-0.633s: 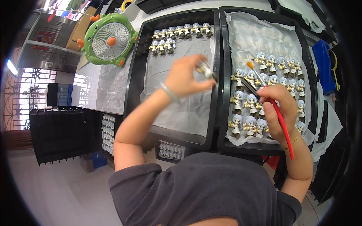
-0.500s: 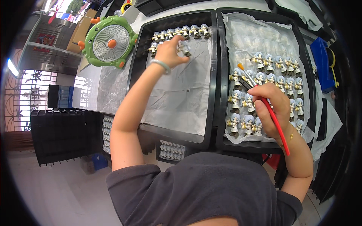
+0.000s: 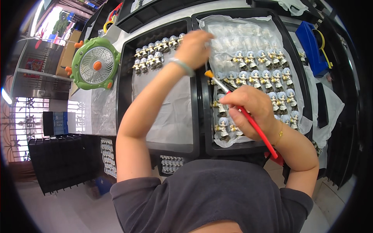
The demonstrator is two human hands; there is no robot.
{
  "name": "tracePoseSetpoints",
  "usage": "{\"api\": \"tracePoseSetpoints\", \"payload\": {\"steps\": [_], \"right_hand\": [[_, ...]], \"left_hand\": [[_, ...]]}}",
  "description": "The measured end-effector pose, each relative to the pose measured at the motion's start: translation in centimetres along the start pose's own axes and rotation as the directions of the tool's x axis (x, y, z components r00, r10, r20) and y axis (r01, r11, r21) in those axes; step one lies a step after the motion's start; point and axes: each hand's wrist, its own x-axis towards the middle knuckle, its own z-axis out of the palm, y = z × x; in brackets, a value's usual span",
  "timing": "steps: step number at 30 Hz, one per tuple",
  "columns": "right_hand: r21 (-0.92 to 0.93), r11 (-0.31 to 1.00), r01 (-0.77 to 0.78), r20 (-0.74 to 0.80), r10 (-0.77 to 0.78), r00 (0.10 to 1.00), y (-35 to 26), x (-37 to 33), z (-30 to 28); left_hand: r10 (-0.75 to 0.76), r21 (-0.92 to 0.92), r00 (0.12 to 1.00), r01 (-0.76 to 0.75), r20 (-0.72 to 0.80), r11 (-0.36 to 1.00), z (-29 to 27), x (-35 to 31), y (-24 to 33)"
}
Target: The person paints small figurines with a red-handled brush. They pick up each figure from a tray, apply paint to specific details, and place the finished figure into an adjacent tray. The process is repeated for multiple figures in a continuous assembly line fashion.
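Observation:
My right hand (image 3: 252, 110) grips a paintbrush (image 3: 258, 130) with a red handle and tan bristles, its tip pointing up and left over the right tray's near-left part. A dark slim object (image 3: 230, 86) lies alongside the brush; its kind is unclear. Blurred by motion, my left hand (image 3: 196, 48) hangs over the rims between the trays, and its fingers cannot be made out. Small silver-haired figurines (image 3: 158, 59) stand in two rows at the far end of the left tray (image 3: 196, 116). The right tray (image 3: 248, 149) holds several rows of matching figurines (image 3: 254, 77), partly hidden by my right hand.
A green animal-shaped fan (image 3: 97, 66) stands left of the trays. Thin white sheeting (image 3: 167, 101) lines the left tray. At the right are a blue bin (image 3: 311, 48) and a yellow-handled item. More figurines sit in a lower tray (image 3: 171, 165) by my body.
My left hand has left the figurine it had in the left tray; that figurine now stands in the second row. The hand has moved right, toward the right tray. My view has shifted.

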Motion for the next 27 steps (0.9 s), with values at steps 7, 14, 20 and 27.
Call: {"api": "tracePoseSetpoints", "payload": {"steps": [7, 14, 20, 27], "right_hand": [[0.0, 0.986, -0.167, -0.096, 0.167, 0.981, 1.0, 0.5, -1.1], [0.031, 0.996, -0.084, -0.154, 0.088, 0.984, -0.1, 0.7, -2.0], [0.066, 0.997, -0.041, -0.087, 0.046, 0.995, -0.9, 0.6, -1.8], [0.15, 0.968, -0.2, -0.06, 0.211, 0.976, -0.5, 0.4, -1.7]], "left_hand": [[-0.291, 0.206, 0.786, 0.21, 0.545, 0.956, 5.4, 4.9, 5.6], [-0.222, -0.467, 0.937, 0.329, 0.269, 0.821, -1.0, -0.2, 4.4], [-0.073, -0.769, 0.792, 0.559, 0.606, -0.31, -6.3, -7.5, 6.7], [-0.015, -0.926, 0.932, 0.358, 0.362, -0.122, -7.7, -9.1, 7.4]]}}
